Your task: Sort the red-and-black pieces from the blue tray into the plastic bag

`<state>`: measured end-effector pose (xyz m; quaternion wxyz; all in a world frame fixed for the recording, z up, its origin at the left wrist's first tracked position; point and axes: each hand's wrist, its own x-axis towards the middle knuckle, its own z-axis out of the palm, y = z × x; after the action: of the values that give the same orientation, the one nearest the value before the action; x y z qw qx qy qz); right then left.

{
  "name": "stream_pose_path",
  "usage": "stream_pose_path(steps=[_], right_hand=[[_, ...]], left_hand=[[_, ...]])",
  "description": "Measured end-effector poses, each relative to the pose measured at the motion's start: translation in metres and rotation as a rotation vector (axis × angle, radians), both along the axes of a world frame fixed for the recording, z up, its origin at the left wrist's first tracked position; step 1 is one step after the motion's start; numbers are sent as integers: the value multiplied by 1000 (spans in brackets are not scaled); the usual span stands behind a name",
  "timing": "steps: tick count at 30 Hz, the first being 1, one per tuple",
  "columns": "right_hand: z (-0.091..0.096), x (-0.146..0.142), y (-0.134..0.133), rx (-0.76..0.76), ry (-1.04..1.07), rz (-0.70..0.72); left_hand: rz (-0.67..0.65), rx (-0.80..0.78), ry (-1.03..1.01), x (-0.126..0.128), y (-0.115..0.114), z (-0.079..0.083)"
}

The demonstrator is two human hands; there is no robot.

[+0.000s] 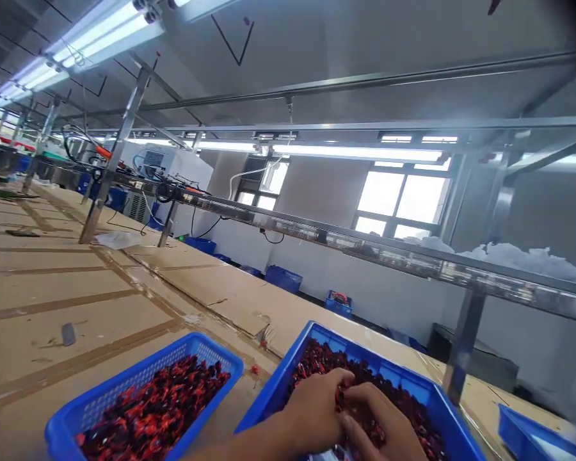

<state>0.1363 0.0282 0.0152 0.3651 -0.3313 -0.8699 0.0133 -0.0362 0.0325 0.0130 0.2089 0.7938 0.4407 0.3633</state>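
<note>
Blue plastic crate [273, 378]: heaped with small red-and-black parts [317, 362], lying every way, no long axis readable.
Left hand [314, 410]: in the heap, fingers curled down.
Right hand [379, 430]: just beside it, fingers bent inward; clenched on parts or not, I couldn't tell.
Blue basket [125, 381]: nearby on the cardboard-covered table [52, 301] — similarly filled.

- left hand [314, 411] curled over, fingers pointing down, bare forearm [240, 445] coming in from the bottom edge
- right hand [379, 428] pressed right up against it, fingers loosely bent
</note>
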Motion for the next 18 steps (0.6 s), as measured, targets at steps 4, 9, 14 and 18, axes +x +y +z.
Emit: stream_pose_path(steps=[4,9,14,18], right_hand=[[6,-9,-7,-133,107,-9],[10,-6,-12,-145,152,25],[9,-6,-16,51,142,25],[11,-6,-22,65,186,26]], left_hand=[[56,48,83,-3,-5,2],[57,65,116,5,-5,0],[-67,23,-21,9,-7,0],[-114,-124,120,10,-4,-13]])
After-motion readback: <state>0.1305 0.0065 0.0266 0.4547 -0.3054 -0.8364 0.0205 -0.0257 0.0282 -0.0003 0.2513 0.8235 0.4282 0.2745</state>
